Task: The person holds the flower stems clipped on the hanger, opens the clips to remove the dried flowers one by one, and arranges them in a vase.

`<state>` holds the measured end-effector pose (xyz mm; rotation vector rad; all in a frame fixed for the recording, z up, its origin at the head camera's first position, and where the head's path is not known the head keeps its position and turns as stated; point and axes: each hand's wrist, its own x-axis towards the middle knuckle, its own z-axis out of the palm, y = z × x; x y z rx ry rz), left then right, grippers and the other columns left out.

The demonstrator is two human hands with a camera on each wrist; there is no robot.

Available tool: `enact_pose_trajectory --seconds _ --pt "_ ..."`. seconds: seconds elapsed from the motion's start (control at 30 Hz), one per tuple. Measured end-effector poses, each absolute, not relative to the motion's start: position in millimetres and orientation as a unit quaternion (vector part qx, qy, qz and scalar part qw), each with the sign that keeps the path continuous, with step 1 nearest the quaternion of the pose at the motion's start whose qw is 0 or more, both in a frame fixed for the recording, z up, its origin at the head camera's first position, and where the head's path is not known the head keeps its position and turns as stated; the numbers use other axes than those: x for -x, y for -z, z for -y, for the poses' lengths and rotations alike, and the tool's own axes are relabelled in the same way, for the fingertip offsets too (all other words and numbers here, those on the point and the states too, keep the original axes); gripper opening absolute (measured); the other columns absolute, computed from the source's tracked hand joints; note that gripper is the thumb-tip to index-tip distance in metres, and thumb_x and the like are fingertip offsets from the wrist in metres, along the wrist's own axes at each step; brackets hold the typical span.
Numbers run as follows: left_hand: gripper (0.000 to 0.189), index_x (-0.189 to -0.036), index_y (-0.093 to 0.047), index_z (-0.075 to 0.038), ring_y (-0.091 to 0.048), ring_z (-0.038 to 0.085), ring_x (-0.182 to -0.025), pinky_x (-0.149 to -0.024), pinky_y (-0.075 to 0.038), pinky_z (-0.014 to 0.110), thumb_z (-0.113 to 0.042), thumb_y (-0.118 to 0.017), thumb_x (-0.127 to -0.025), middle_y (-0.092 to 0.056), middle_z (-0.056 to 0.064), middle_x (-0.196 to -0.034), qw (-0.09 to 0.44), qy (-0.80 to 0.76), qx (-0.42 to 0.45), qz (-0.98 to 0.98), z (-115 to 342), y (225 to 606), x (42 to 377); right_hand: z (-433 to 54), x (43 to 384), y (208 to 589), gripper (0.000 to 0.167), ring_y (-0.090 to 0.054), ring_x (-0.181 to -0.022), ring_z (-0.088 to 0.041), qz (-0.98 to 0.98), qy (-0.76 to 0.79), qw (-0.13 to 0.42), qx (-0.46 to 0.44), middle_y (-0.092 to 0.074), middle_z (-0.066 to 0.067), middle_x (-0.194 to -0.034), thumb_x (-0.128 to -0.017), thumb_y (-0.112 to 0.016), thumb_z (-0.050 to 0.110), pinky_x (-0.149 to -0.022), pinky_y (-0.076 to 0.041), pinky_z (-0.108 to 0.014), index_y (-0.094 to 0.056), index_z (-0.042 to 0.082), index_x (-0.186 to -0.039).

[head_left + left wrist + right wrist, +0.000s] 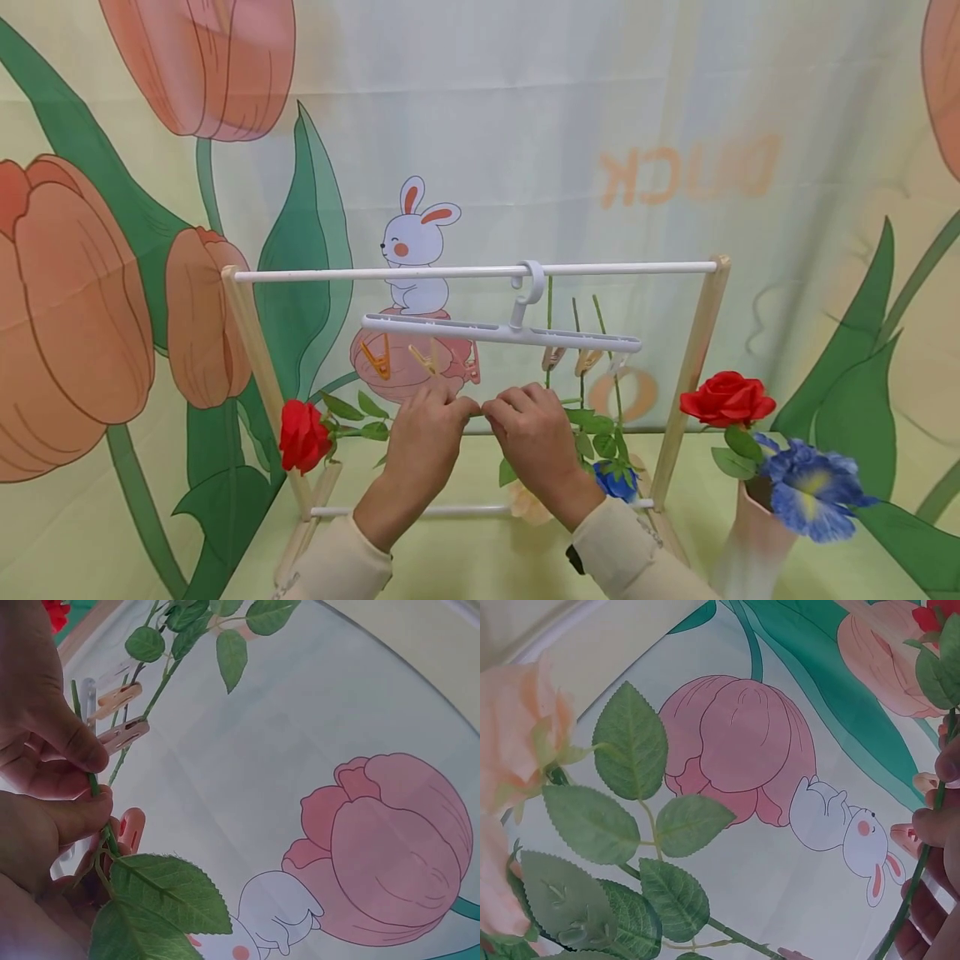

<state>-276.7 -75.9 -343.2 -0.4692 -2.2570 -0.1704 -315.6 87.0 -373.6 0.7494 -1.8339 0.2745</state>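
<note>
Both hands meet below a white clip hanger (pixel 502 333) in the head view. My left hand (pixel 427 433) holds the green stem (pixel 111 838) of a red rose (pixel 303 435), whose bloom points out to the left. Close beside it, my right hand (pixel 536 433) pinches the same stem near its bare end, thumb on the stem in the left wrist view. Rose leaves (pixel 169 892) hang below the left fingers. Above the hands dangle an orange clip (pixel 377 357), a yellow clip (pixel 423 358) and a pink clip (pixel 471 365), with no stems in them.
The hanger hooks over the top bar (pixel 322 275) of a wooden-sided rack. Its right-hand clips (pixel 587 361) hold stems upside down, with a blue flower (pixel 617 483) and a peach flower (pixel 531 504) low down. A vase (pixel 757 542) with a red rose and blue iris stands right.
</note>
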Motion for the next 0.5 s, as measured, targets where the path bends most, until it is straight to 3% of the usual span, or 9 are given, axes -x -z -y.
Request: enact_pose_trajectory --seconds 0.37,0.5 --pt "0.017 -0.097 -0.081 -0.019 -0.054 0.017 -0.074 -0.064 -0.045 0.029 -0.011 -0.084 -0.082 -0.057 0.001 -0.075 0.406 0.077 0.177 0.893 74.9 345.2 275.1 -84.7 313.7 374.0 0.016 -0.064 -0.076 -0.021 0.775 -0.113 0.544 -0.302 -0.074 0.004 -0.081 -0.076 -0.089 0.012 -0.061 -0.052 -0.033 -0.077 0.019 -0.085" --pt "0.017 -0.095 -0.080 -0.017 -0.059 0.020 -0.081 -0.067 -0.049 0.032 -0.007 -0.084 -0.081 -0.061 0.001 -0.079 0.438 0.094 0.187 0.874 75.6 346.5 271.7 -85.9 312.8 374.3 0.007 -0.065 -0.075 -0.022 0.772 -0.133 0.543 -0.303 -0.074 0.002 -0.082 -0.084 -0.082 0.012 -0.061 -0.052 -0.033 -0.077 0.017 -0.086"
